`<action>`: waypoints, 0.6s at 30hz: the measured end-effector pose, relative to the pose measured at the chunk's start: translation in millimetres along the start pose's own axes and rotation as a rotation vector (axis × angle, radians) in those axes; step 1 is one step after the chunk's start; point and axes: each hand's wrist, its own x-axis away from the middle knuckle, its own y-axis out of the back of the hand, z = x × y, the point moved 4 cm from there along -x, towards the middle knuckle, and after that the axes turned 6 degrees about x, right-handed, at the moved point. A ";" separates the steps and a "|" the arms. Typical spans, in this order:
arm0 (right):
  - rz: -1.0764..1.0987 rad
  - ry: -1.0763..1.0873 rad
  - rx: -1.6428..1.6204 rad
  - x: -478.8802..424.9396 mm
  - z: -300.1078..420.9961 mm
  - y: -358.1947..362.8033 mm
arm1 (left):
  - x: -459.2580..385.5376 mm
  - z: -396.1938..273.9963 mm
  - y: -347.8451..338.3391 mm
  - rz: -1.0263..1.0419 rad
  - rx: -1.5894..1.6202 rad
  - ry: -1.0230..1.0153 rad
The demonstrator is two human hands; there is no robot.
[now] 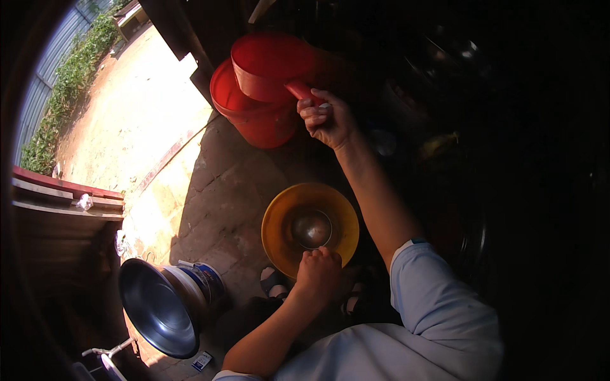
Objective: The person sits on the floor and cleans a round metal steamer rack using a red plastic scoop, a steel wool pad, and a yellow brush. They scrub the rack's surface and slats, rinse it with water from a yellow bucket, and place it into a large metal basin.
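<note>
My right hand (326,116) grips the handle of a red plastic dipper (264,83). The dipper is held over a red plastic bucket (267,126) on the floor and hides part of its mouth. Near my feet stands a yellow basin (276,214), with a round, shiny, thin-rimmed shape (312,229) showing inside it. Over the basin's near side is my left hand (320,269), its fingers curled. Its palm is turned away, so whether it holds anything is hidden.
A dark, wide basin (159,309) rests tilted by a white-and-blue tub (205,281) on the left. A small printed packet (202,361) lies on the paved floor (224,190). Bright ground (128,119) stretches beyond the shade line. Deep shadow obscures the right side.
</note>
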 end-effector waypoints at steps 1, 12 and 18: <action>-0.005 0.047 0.010 24.9 0.2 -8.5 | 2.2 -7.3 2.9 0.037 -0.006 -0.003; -0.384 0.413 0.517 387.1 -1.2 -49.9 | -11.1 -75.5 1.6 0.142 -0.163 -0.167; -1.125 0.520 0.604 566.9 -31.4 -17.8 | -30.2 -98.3 -4.8 0.182 -0.103 -0.237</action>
